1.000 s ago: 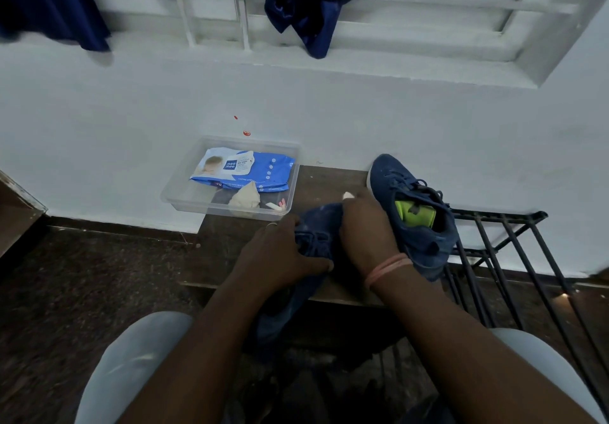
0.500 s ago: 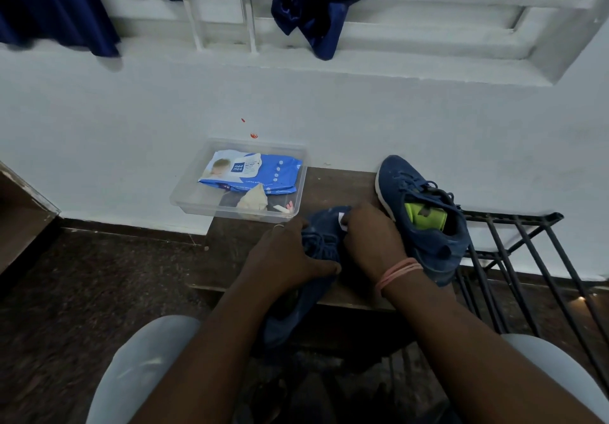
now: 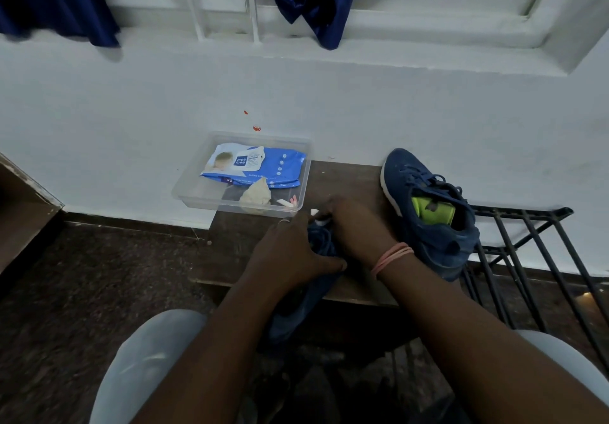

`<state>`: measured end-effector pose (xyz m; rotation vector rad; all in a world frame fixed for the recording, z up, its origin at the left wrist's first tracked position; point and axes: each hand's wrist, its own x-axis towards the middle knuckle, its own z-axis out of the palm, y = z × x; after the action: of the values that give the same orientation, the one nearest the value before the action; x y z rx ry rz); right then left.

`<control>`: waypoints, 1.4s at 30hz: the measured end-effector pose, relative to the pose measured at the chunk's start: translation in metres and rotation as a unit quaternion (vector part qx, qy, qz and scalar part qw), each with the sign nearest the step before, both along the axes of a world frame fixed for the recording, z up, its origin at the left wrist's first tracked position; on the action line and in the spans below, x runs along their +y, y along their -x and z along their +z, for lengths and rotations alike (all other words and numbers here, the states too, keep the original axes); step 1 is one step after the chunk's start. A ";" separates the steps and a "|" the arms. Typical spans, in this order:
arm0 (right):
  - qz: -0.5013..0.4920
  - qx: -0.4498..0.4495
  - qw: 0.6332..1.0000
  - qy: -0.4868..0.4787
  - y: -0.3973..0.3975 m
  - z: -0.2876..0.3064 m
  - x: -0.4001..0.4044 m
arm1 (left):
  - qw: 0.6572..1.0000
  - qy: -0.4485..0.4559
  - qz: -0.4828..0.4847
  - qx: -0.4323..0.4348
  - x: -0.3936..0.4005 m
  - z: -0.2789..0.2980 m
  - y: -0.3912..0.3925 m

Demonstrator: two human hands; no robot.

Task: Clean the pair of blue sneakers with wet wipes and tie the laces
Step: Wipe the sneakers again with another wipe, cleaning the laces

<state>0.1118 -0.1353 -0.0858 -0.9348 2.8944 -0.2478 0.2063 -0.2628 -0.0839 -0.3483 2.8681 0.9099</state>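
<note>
A blue sneaker (image 3: 316, 278) lies on the dark wooden bench (image 3: 346, 186), its heel hanging over the near edge. My left hand (image 3: 290, 252) grips its side, thumb pressed against the upper. My right hand (image 3: 352, 229) covers the front of the shoe, and a bit of white wipe (image 3: 318, 217) shows at its fingertips. The blue laces bunch between both hands. The second blue sneaker (image 3: 428, 212) with a green insole stands on the bench to the right, laces loose. The toe of the held shoe is hidden.
A clear plastic tray (image 3: 197, 192) at the bench's far left holds a blue wet-wipes pack (image 3: 257, 166) and a crumpled used wipe (image 3: 255, 194). A black metal rack (image 3: 527, 242) stands right of the bench. White wall behind; dark floor left.
Both hands have shifted slightly toward the front of the held sneaker, and the right hand now covers more of it. The view has tilted a little.
</note>
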 end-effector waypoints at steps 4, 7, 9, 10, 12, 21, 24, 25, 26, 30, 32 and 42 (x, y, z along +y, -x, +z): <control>-0.062 0.063 0.995 0.038 0.005 -0.001 0.010 | 1.000 -0.001 -0.002 -0.007 0.000 0.003 -0.001; -0.100 -0.047 0.987 0.116 -0.013 -0.008 0.005 | 0.999 -0.045 0.005 -0.012 -0.002 0.005 0.000; -0.164 -0.042 0.966 0.195 -0.022 -0.006 0.011 | 0.998 -0.065 0.009 -0.021 -0.003 0.009 0.001; -0.193 -0.043 0.951 0.236 -0.029 -0.004 0.018 | 0.997 -0.072 0.008 -0.027 -0.003 0.011 0.001; -0.255 -0.112 0.904 0.324 -0.044 0.000 0.028 | 0.994 -0.101 0.010 -0.042 -0.004 0.015 0.001; -0.317 -0.169 0.790 0.497 -0.114 -0.021 0.012 | 0.917 -0.333 0.166 -0.144 -0.031 0.038 -0.031; -0.328 -0.206 0.759 0.523 -0.115 -0.016 0.010 | 0.883 -0.391 0.210 -0.152 -0.028 0.032 -0.046; -0.333 -0.209 0.755 0.526 -0.116 -0.014 0.010 | 0.875 -0.407 0.220 -0.142 -0.030 0.028 -0.046; -0.336 -0.211 0.750 0.529 -0.117 -0.013 0.010 | 0.868 -0.420 0.229 -0.129 -0.031 0.028 -0.049; -0.359 -0.208 0.740 0.530 -0.118 -0.012 0.016 | 0.833 -0.475 0.247 -0.138 -0.033 0.022 -0.060; -0.370 -0.209 0.730 0.535 -0.115 -0.013 0.023 | 0.815 -0.513 0.219 -0.159 -0.032 0.024 -0.062; -0.295 -0.236 0.829 0.412 -0.097 -0.007 0.063 | 0.735 -0.635 0.124 -0.202 -0.009 0.021 -0.066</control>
<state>0.2084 -0.0720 -0.0927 0.0787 2.4435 -1.5965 0.2726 -0.2722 -0.0626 -0.6108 1.2922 2.1694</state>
